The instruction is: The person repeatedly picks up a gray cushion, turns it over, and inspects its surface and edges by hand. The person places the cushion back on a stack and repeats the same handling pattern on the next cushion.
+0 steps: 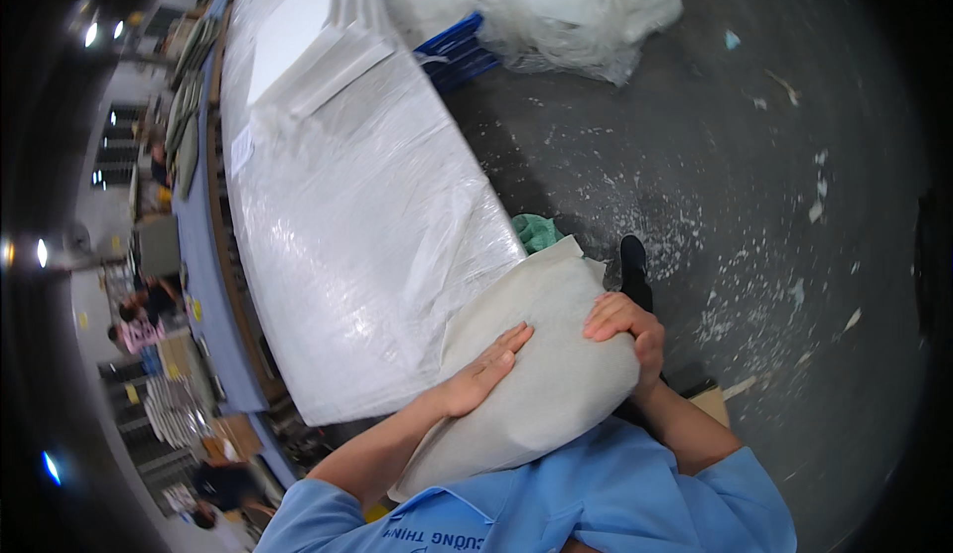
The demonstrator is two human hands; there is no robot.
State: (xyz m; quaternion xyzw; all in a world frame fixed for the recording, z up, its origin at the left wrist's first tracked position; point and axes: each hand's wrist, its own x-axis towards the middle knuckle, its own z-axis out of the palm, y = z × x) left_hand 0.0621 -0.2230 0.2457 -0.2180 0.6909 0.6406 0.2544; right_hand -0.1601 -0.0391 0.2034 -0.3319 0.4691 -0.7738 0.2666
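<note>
A cream fabric-covered cushion (556, 384) with a rounded near side is held against my front, its far part resting over the corner of a plastic-wrapped table (397, 255). My left hand (488, 372) lies flat on top of the fabric, fingers stretched out together. At the cushion's right edge, my right hand (629, 333) is closed over the fabric with bent fingers. Its thumb and the underside of the cushion are hidden. A loose fabric edge sticks out at the far end.
White foam slabs (313, 42) are stacked at the table's far end. Beyond stand a blue crate (459, 52) and a plastic-wrapped bundle (581, 7). Green cloth (537, 232) lies beside the table. Scraps litter the grey floor (754, 206). Left, people work past a long blue bench (213, 285).
</note>
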